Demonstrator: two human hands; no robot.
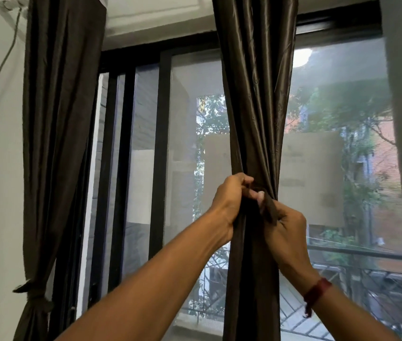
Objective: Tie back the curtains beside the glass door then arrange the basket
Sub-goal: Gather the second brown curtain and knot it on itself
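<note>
Left hand [232,198], fingers curled, bunches the middle curtain [256,94] while the right hand [287,232] pinches a tie strip [270,212], evidently to cinch it. Beyond, the tied second curtain [59,119] flanks the glass door [182,143]. No basket shows.

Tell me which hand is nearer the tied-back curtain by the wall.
Left. The left hand grips the middle curtain on the side facing the tied-back curtain; the right hand pinches the tie strap farther right.
</note>
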